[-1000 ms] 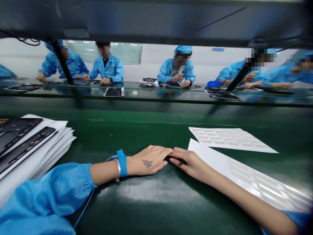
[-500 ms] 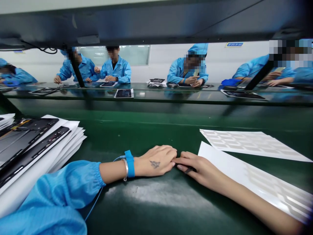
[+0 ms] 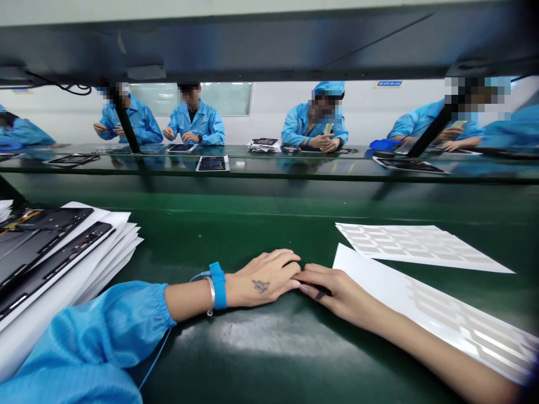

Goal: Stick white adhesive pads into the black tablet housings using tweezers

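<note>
My left hand (image 3: 263, 280) lies low over the green table, back up, its fingers bent and pressed together. A blue wrist strap (image 3: 218, 286) and a silver bangle circle that wrist. From the right, my right hand (image 3: 332, 287) meets it, fingertips touching the left fingers and thumb. The right hand is closed, with a small dark piece (image 3: 322, 293) showing among its fingers; its kind cannot be told. What lies between the two sets of fingertips is hidden. Right beside the right forearm is a white sheet (image 3: 370, 280) with rows of pale stickers.
Another sticker sheet (image 3: 421, 241) lies behind it. At the left rises a stack of white sheets (image 3: 107, 264) with black device housings (image 3: 54, 269) on top. A dark shelf (image 3: 269, 45) hangs overhead. Across the bench, several people in blue work at a far table (image 3: 252, 163).
The view has shifted slightly, so the scene sits a little further left. My hands stay together in nearly the same pose. A co-worker at the far left has raised their hands.
</note>
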Available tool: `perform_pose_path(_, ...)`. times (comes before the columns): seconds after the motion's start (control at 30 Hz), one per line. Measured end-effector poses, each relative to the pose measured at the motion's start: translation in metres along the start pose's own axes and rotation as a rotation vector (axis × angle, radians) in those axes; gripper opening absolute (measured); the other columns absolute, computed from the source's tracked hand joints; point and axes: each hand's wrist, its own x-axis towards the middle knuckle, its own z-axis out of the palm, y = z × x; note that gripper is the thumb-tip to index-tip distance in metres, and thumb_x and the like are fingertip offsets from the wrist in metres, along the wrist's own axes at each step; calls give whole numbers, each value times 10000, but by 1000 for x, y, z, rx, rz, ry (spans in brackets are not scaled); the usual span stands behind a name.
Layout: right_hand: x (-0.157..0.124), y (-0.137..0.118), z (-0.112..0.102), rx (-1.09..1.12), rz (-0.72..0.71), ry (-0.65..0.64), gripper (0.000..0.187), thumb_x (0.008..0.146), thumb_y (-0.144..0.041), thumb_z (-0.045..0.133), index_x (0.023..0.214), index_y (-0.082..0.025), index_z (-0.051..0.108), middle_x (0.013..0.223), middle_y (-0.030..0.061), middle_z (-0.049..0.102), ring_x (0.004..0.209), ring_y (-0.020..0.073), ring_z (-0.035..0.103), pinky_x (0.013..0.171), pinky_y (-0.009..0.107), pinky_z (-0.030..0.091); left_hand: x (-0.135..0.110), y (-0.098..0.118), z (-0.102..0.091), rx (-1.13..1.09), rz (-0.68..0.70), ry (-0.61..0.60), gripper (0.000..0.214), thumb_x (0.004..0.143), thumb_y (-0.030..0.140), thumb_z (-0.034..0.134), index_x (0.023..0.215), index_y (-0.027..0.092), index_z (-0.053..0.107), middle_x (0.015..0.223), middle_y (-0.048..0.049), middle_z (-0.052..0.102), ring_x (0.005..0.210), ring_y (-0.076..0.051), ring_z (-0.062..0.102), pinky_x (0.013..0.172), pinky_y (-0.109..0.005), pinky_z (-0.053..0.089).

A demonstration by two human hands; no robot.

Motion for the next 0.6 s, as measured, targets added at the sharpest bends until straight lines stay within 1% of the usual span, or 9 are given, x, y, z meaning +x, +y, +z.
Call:
perform_pose_path(0.07,0,2,1,5,1,12,314,1005,-345,418,1090,-233,699,887,76,662,827,192,634,710,292,476,-1,0,1,16,3,6,236,1051,273,320,1148,164,505,1435,-111,452,1362,-244,396,1084,-403,413)
perform_pose_path(0.17,0,4,1,4,-5,10,320,1006,-349,414,1089,-226,697,905,79,664,845,195,636,725,294,477,-2,-1,3,34,23,7,233,1028,170,318,1179,161,495,1462,-115,423,1393,-247,358,1080,-397,410)
perform_pose_path(0.27,-1,3,1,4,-7,0,317,1008,-344,417,1110,-225,692,932,80,666,875,196,637,745,294,476,-3,-3,5,28,25,11,228,1016,147,339,1176,163,501,1473,-121,411,1409,-249,339,1077,-404,408)
perform_pose_path(0.43,-2,4,1,-3,-10,-15,305,1009,-329,421,1134,-242,686,934,71,654,874,187,629,743,286,465,-2,-4,6,60,45,33,188,1030,195,354,1142,173,504,1425,-116,464,1414,-235,329,1042,-407,437)
perform_pose_path(0.5,-2,4,2,-16,-11,-16,300,1010,-328,419,1105,-238,690,911,67,646,851,183,621,723,281,459,-1,-4,5,62,46,38,182,1041,253,366,1120,173,509,1399,-114,485,1400,-235,349,1034,-402,445)
perform_pose_path(0.6,-2,3,1,-28,-7,-13,300,1011,-338,416,1060,-223,689,902,69,644,842,182,613,715,280,453,-1,-3,4,48,37,43,229,1043,346,378,1094,172,519,1402,-116,478,1384,-247,371,1042,-406,442)
